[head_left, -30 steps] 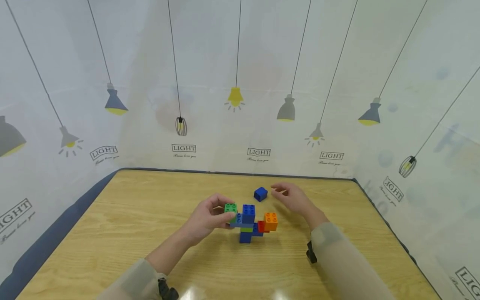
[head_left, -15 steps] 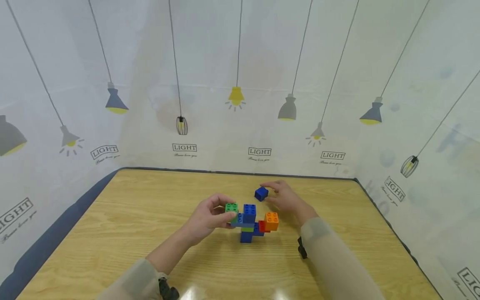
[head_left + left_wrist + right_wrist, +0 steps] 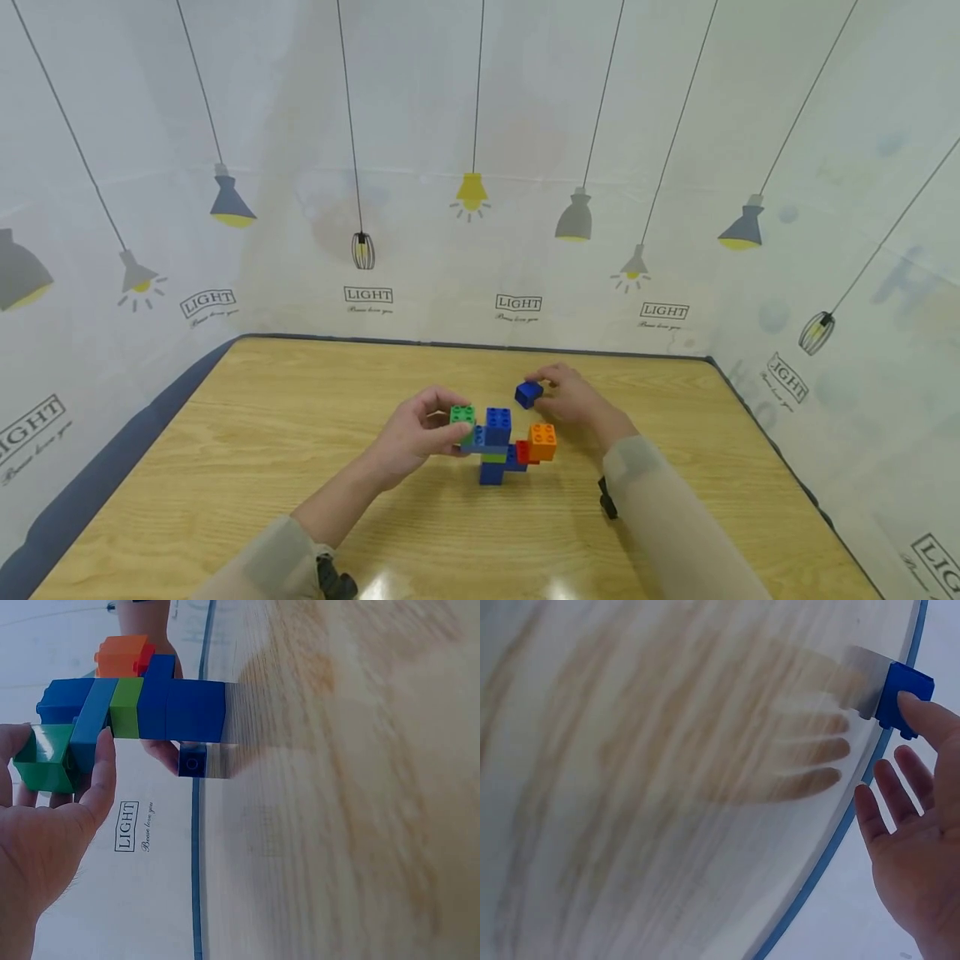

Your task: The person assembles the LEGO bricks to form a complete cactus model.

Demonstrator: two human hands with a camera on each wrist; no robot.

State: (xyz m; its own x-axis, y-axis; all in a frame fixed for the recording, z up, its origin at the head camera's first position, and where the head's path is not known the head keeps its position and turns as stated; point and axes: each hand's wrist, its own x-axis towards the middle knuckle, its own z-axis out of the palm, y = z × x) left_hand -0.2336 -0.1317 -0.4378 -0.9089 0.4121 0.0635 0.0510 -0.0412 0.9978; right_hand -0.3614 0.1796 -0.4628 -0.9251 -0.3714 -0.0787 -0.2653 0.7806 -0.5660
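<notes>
My left hand [image 3: 408,435] grips the green brick [image 3: 461,414] at the left arm of a toy brick build, thumb in front and fingers behind. The build stands on a dark blue brick [image 3: 196,711], with a lime brick [image 3: 126,709] and a lighter blue long brick [image 3: 91,724] above it. A blue brick [image 3: 498,423] tops it; red [image 3: 522,452] and orange [image 3: 542,442] bricks stick out right. Behind it my right hand [image 3: 576,398] pinches a loose blue brick [image 3: 528,394] lying on its side, hollow end facing left. The right wrist view shows the thumb on this brick [image 3: 906,694], other fingers spread.
The wooden table [image 3: 300,383] has a dark blue edge strip [image 3: 197,870] at the back. A pale wall sheet [image 3: 420,125] printed with lamps rises right behind it and along both sides.
My right hand has come left to the loose blue brick and taken hold of it. The brick has turned and shifted slightly right and nearer. The left hand and the build stay put.
</notes>
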